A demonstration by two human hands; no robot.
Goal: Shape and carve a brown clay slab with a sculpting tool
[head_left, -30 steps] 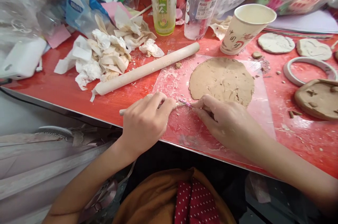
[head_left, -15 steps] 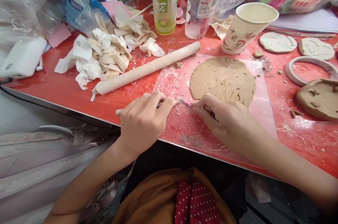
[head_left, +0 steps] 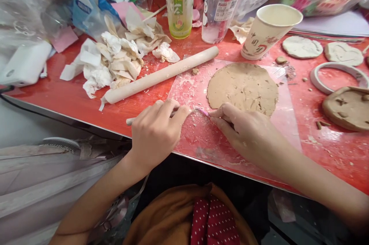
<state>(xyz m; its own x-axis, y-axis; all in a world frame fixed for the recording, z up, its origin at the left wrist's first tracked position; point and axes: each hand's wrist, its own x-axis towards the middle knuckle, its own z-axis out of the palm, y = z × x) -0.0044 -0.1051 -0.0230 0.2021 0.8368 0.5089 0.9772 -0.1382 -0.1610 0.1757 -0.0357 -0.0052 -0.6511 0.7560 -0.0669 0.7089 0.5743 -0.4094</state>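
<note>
Stick [head_left: 130, 121] in your L hand [head_left: 157, 131], fingers wrapped round it, & your R hand [head_left: 240, 127] pinches a thin pink tool [head_left: 204, 112] btwn fingertips. Clay slab [head_left: 242, 85] lies flat on plastic sheet [head_left: 288, 122], just past R hand.

Blocked beyond left hand [head_left: 157, 133] by pale cylindrical rolling pin [head_left: 161, 74]; passable nearside, toward right hand [head_left: 240, 127], over translucent plastic sheet [head_left: 201, 137]

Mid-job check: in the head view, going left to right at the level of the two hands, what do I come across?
Pale stick's exposed end → left hand → slim pink tool → right hand → thick brown clay piece.
</note>
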